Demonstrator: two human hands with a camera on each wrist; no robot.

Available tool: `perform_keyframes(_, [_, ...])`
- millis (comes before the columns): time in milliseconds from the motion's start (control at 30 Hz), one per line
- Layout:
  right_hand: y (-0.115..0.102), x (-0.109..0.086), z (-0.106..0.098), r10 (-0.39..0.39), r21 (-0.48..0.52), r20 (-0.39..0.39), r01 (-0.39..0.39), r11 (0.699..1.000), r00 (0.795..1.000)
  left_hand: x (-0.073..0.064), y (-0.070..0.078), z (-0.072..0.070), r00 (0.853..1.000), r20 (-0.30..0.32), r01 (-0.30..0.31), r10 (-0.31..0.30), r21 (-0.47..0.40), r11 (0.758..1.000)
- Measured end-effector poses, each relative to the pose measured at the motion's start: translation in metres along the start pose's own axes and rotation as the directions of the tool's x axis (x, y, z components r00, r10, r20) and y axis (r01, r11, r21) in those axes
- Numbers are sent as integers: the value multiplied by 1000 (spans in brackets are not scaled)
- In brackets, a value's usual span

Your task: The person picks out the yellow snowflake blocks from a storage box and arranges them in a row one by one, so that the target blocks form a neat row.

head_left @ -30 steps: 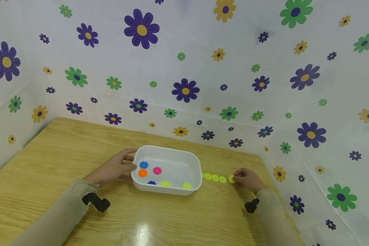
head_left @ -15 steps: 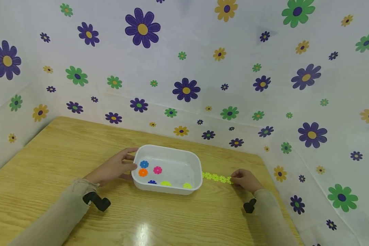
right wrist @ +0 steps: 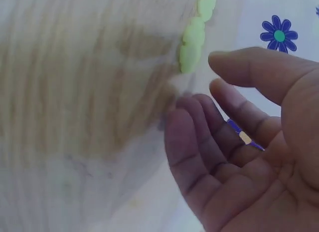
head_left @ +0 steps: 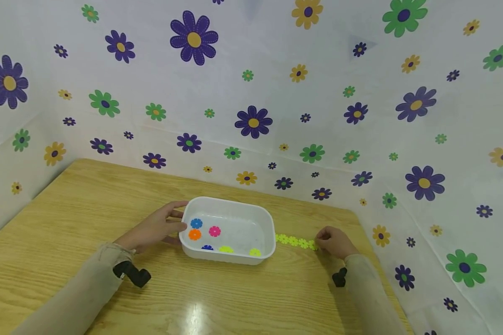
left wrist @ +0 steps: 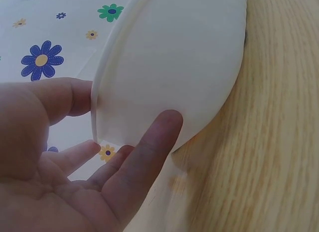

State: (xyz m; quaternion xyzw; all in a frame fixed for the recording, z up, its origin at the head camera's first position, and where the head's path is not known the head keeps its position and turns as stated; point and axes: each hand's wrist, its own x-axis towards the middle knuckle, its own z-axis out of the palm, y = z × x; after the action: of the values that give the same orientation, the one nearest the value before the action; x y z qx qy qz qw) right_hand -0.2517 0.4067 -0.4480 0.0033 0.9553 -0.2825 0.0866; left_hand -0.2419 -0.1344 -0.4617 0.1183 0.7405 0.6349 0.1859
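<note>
My left hand [head_left: 155, 229] rests its spread fingers against the outside of the white plastic basin [head_left: 269, 223] at its left end. In the left wrist view two fingertips touch the basin wall [left wrist: 164, 52]. Notched plastic discs lie inside: a blue disc [head_left: 196, 223], an orange disc [head_left: 194, 234], a pink disc [head_left: 214, 231] and others partly hidden by the near wall. Right of the basin lies a row of yellow notched discs [head_left: 293, 241]. My right hand [head_left: 336, 242] is at the row's right end. Its loosely bent fingers hold nothing; in the right wrist view a small gap parts the thumb from the end disc [right wrist: 189, 60].
The wooden table [head_left: 226, 298] carries the basin and the row. A white flower-printed cloth [head_left: 218, 88] rises behind the table and along both sides. Black wrist mounts [head_left: 136, 275] sit on the sleeves.
My right hand moved left, bringing a separate yellow disc against the row's right end, then let go and rose slightly. The left hand and basin have kept still.
</note>
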Motion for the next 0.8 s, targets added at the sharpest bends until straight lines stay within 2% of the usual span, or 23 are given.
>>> perform_keyframes(67, [-8,0,-1,-19,-34,-33,18,999,999,0,0,0,1000,0,1,-1,-2,1000])
perform_keyframes(167, [-27,0,1,-76,-32,-58,74,997,995,-1,1,0,1000,-1,3,-3,-1,1000])
perform_keyframes(267, [-53,0,7,-142,-16,-73,141,990,987,-2,2,0,1000,-5,7,-7,3,1000])
perform_keyframes(400, [-95,-4,19,-253,0,-61,254,967,965,-3,3,1,1000,-9,10,-10,5,1000])
perform_keyframes(600, [-147,-12,44,-393,-11,-5,393,919,920,-3,3,1,1000,-15,12,-12,8,1000])
perform_keyframes(800, [-181,-17,77,-453,-97,129,466,879,882,-1,3,2,1000,-9,6,-6,3,1000])
